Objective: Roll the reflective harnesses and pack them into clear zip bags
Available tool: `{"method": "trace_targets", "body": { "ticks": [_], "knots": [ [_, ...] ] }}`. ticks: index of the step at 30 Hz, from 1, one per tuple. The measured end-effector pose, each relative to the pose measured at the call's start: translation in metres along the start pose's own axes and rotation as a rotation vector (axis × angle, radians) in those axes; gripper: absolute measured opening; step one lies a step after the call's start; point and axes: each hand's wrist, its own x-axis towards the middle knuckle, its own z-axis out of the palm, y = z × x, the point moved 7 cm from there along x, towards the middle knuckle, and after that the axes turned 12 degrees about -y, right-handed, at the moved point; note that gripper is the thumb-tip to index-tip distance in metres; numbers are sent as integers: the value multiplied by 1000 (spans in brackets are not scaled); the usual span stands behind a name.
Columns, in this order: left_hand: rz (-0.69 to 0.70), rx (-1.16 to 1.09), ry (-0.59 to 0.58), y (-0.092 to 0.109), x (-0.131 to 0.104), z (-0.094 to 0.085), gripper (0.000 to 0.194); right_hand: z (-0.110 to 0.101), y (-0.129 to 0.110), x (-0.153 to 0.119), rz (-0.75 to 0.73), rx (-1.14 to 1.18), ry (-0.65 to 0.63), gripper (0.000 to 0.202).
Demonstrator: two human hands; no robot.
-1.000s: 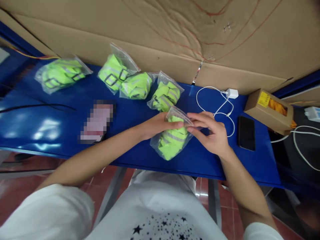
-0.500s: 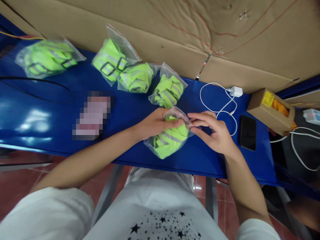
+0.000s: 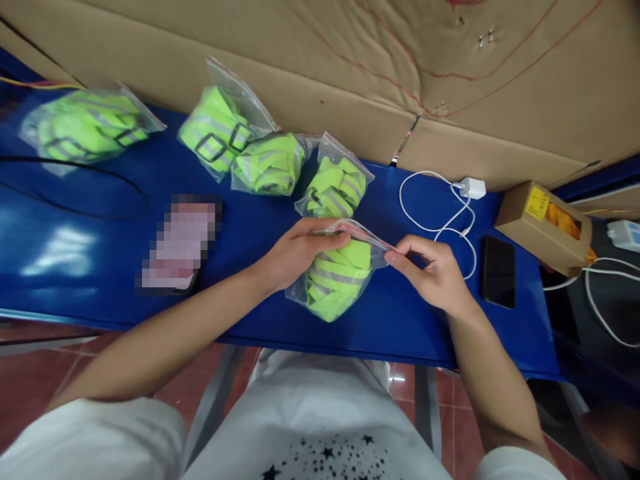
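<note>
A clear zip-lock bag lies in front of me near the table's front edge, with a folded neon-yellow reflective strap inside. My left hand pinches the bag's top at its left part, thumb across the front. At the right end of the red-lined zip strip, my right hand grips the corner between thumb and fingers. The strip is stretched between both hands. Just behind it sits another bagged strap.
More bagged yellow straps stand along the cardboard wall. A phone with a blurred screen lies left on the blue table. At right are a white charger cable, a dark phone and a cardboard box.
My right hand has closed on the bag's right corner and shifted slightly right. The zip strip is now drawn out straighter. My left hand has slid a little left along the top.
</note>
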Motion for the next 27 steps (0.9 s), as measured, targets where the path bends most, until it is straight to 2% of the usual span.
{"method": "trace_targets", "body": {
  "ticks": [5, 10, 13, 15, 20, 27],
  "knots": [
    [-1, -24, -2, -6, 1, 0, 34, 5, 14, 3, 62, 239, -10, 17],
    [-45, -1, -39, -9, 0, 10, 50, 7, 22, 5, 109, 360, 31, 26],
    [-3, 66, 68, -7, -1, 3, 47, 7, 25, 6, 135, 381, -20, 23],
    [18, 28, 123, -8, 0, -2, 44, 6, 28, 6, 154, 393, -87, 22],
    [-69, -192, -4, -24, 8, -1, 50, -6, 31, 2, 181, 358, -104, 27],
    [-33, -41, 1, -26, 6, 4, 51, 6, 24, 4, 165, 379, -123, 20]
  ]
}}
